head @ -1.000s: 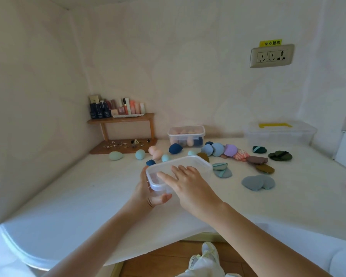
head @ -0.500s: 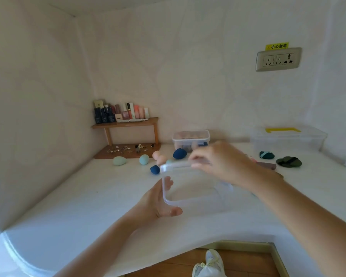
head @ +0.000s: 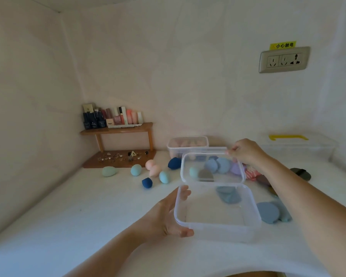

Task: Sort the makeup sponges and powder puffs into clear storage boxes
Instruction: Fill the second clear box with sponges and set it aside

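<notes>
Head view: a white table (head: 68,226) is spanning the frame. A lidded bin (head: 300,148) is sitting at 3 o'clock and a wooden shelf (head: 118,130) is standing at 10 o'clock. The clear storage box (head: 218,233) is lying at 5 o'clock. Its lid (head: 212,154) is tilting up at the box's 12 o'clock. The left hand (head: 164,218) is gripping the box's 9 o'clock wall. The right hand (head: 246,152) is pinching the lid's far corner. Powder puffs (head: 268,212) are lying at the box's 3 o'clock, and makeup sponges (head: 136,169) at its 11 o'clock.

sponges (head: 136,170) left of box (head: 218,224), puffs (head: 268,212) right
</notes>
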`<act>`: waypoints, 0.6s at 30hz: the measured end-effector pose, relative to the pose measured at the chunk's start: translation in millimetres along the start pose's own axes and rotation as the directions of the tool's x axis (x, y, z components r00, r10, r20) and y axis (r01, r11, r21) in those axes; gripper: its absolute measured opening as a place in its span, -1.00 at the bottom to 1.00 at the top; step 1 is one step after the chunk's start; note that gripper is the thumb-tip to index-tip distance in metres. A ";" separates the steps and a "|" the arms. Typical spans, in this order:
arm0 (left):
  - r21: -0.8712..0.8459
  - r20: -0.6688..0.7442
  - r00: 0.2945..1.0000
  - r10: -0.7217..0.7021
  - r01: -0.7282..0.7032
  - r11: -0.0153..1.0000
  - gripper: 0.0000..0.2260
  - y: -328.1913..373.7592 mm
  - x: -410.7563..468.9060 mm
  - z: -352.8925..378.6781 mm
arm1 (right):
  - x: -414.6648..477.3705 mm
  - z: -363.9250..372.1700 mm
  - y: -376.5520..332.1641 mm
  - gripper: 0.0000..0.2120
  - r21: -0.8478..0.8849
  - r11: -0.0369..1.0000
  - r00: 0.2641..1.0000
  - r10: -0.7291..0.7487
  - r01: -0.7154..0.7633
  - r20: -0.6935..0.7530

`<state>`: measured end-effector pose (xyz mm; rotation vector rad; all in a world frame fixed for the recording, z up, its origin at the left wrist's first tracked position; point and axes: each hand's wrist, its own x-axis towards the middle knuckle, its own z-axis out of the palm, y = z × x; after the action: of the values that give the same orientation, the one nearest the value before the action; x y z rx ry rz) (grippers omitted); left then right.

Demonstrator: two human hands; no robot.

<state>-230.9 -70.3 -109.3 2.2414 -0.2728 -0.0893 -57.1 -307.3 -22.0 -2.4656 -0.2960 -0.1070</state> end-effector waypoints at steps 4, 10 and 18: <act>-0.009 -0.009 1.000 -0.015 0.015 1.000 -0.05 -2.8 12.3 -3.2 | 1.0 11.4 10.1 -0.81 -0.058 0.998 0.999 0.014 -0.017 -0.043; 0.008 0.000 0.998 -0.058 0.058 0.998 -0.03 1.3 51.3 0.1 | -12.0 12.6 -8.3 -0.66 -0.230 0.964 0.959 -0.187 0.136 -0.215; -0.038 0.067 0.990 -0.127 0.129 0.991 -0.07 4.8 70.6 1.2 | -34.0 31.9 -5.9 -0.54 -0.380 0.898 0.960 -0.269 0.222 -0.074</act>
<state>-163.1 -90.1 -104.2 2.2148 -0.1598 -0.2339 -91.4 -289.4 -48.7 -2.7649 -0.5795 -0.4630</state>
